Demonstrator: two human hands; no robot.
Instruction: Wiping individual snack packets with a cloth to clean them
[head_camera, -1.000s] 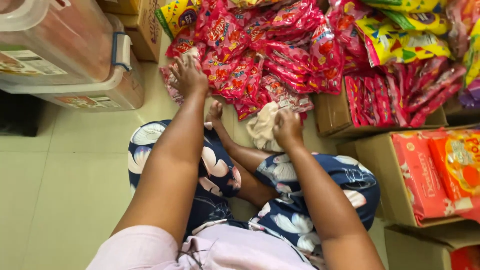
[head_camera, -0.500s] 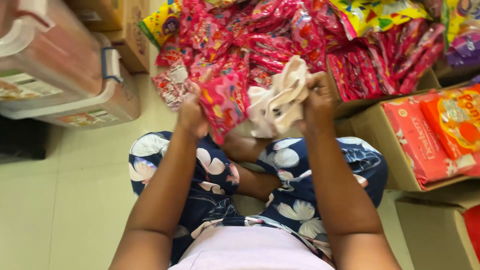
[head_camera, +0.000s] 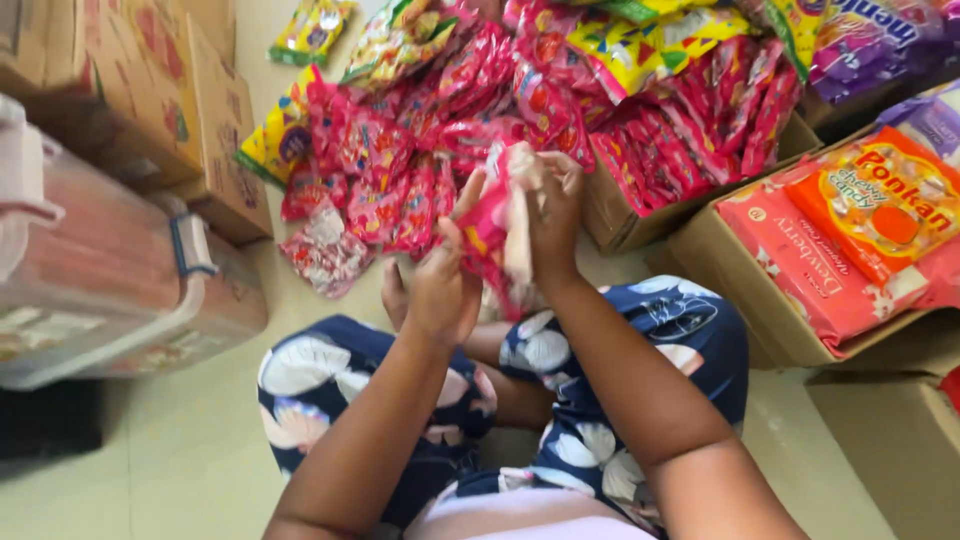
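Snack packets (head_camera: 560, 110) heap across the floor (head_camera: 130, 480) ahead; our left hand (head_camera: 440, 285) grips a red packet (head_camera: 487, 235), our right hand (head_camera: 550, 205) clasps a pale bag (head_camera: 518, 250).

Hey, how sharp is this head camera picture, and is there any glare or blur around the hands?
Head view: soft overall; the left hand, right hand and the red packet between them are motion-smeared; even light, faint shadows on the floor; mild sheen on the packet pile, no strong glare.

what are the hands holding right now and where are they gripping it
Both hands, left hand and right hand, hold a red snack packet against a pale cloth, gripping their sides.
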